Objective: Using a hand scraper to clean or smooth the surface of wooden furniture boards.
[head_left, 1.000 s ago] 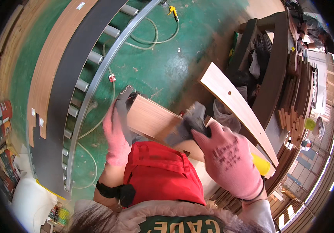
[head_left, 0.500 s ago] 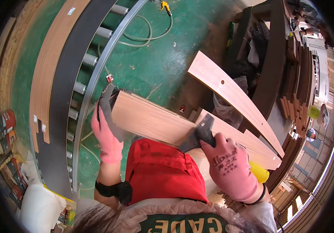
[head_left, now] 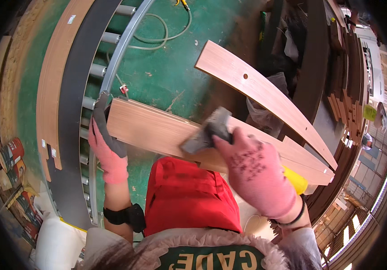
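A long wooden board lies across in front of me, over my red apron. My left hand, in a pink glove with a grey palm, grips the board's left end. My right hand, also in a pink glove, presses a grey sanding block onto the board's top face near its middle. A second, lighter board with a small hole rests at an angle beyond the first, its right end crossing it.
A roller conveyor with a metal rail runs along the left, beside a dark strip and a wood-coloured panel. A hose lies on the green floor. Stacked dark boards stand at right. Several cans sit at far left.
The board has swung lower and flatter across my front. My left hand slid to its left end, and my right hand with the sanding block moved left along its top face.
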The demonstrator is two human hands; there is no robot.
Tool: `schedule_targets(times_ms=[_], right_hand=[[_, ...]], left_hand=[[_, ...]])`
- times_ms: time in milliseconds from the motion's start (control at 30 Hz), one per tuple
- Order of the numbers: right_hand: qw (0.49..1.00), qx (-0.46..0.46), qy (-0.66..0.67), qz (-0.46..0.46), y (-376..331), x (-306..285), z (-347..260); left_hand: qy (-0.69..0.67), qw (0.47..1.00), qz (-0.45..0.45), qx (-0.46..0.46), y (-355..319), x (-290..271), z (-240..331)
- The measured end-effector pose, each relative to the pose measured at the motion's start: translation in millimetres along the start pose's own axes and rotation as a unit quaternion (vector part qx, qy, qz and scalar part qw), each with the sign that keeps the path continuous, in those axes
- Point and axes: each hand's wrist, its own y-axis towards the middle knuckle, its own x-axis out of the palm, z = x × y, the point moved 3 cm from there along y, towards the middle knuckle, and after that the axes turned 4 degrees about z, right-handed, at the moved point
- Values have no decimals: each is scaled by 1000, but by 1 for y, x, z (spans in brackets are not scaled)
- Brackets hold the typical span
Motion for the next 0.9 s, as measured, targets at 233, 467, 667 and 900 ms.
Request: schedule_targets(times_ms=[233,467,667,900], right_hand=[[990,88,0,-108,-53,10,32],[993,69,-7,-93,-56,6,39],[998,56,38,-14,-93,29,75],[1000,28,8,10,-104,52,88]], left_hand=[[80,996,14,45,6,-2,16],[112,990,15,81,4,-4,16],[101,989,-9,105,15,-14,16],[-263,940,-8,-219,17,-2,5]])
